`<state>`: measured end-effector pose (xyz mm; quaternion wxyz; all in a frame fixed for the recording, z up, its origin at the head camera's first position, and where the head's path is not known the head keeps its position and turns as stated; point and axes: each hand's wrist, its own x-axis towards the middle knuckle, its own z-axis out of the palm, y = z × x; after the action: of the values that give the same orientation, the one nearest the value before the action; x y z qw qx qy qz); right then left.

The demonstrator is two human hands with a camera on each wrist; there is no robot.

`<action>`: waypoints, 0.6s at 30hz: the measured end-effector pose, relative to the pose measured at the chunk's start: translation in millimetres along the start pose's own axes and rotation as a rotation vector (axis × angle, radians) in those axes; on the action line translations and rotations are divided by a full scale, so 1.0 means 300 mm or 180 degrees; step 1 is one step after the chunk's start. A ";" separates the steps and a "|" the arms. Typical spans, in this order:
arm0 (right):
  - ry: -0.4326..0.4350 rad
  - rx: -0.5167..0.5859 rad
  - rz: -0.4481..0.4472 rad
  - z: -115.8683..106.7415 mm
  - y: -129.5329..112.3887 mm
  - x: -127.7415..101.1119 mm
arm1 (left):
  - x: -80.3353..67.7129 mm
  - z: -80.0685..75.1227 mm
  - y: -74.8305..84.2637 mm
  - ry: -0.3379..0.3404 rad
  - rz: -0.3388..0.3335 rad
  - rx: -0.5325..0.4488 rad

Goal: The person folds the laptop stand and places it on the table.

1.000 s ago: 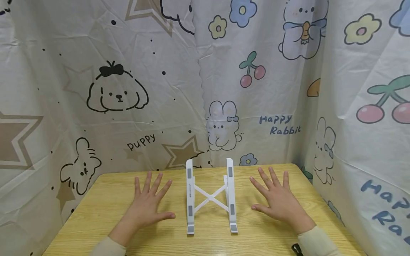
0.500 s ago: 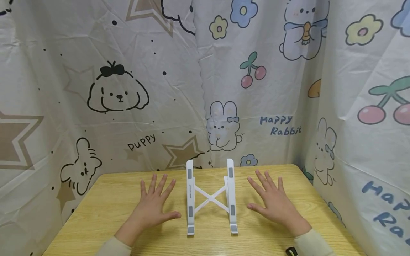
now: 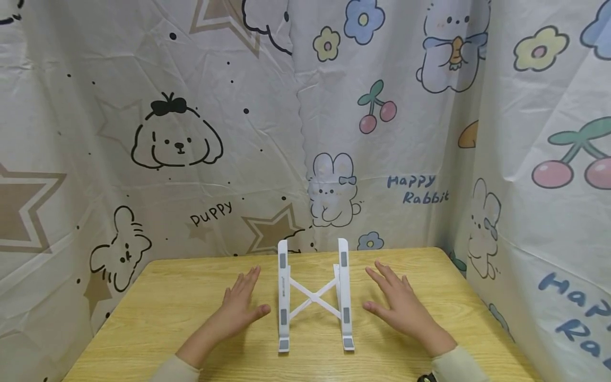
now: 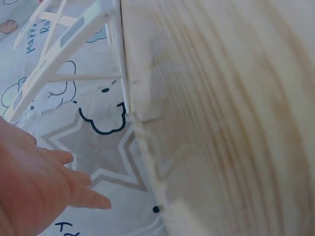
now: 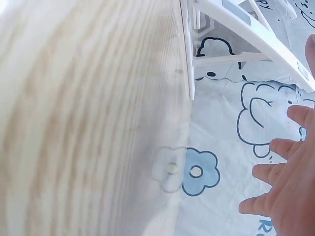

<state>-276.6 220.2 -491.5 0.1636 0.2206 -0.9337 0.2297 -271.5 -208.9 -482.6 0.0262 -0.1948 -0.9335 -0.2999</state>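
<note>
A white folding stand [image 3: 313, 295] with two long rails and a crossed brace stands on the wooden table [image 3: 157, 313], raised at the back. My left hand [image 3: 241, 309] lies just left of its left rail, fingers straight, thumb close to the rail. On the other side, my right hand [image 3: 397, 307] lies with fingers straight and pointing away, thumb toward the right rail. Neither hand holds anything. The left wrist view shows the stand [image 4: 59, 54] and the fingers [image 4: 59, 182]. The right wrist view shows the stand [image 5: 246, 34] and the fingers [image 5: 275, 172].
A cartoon-print curtain [image 3: 305, 132] hangs round the table's back and both sides, close to its edges. A small dark thing [image 3: 425, 378] shows at my right sleeve by the bottom edge.
Both hands have slid inward toward the stand, and their fingers have drawn together from a wide spread. The stand has not moved.
</note>
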 end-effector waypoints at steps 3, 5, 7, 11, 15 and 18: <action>-0.0012 0.0195 0.0056 0.005 -0.007 -0.001 | 0.000 0.002 0.001 -0.0040 -0.0013 -0.0317; -0.0036 0.0285 0.0100 0.010 -0.010 -0.002 | -0.001 0.006 0.000 -0.0030 0.0031 -0.0564; -0.0079 0.0431 0.0169 0.015 -0.010 -0.003 | -0.001 0.012 -0.001 0.0003 0.0072 -0.0805; -0.0147 0.0804 0.0252 0.024 -0.009 0.001 | 0.004 0.027 0.008 0.0090 0.0076 -0.1224; -0.0196 0.1150 0.0339 0.029 -0.014 0.009 | 0.008 0.041 0.020 0.0100 0.0012 -0.1539; -0.0261 0.1337 0.0448 0.030 -0.022 0.019 | 0.010 0.050 0.027 0.0085 -0.0047 -0.1736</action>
<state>-280.0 208.5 -494.3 0.0596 0.1933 -0.8843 0.4207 -270.3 -193.4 -489.9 -0.0171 -0.1839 -0.8192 -0.5430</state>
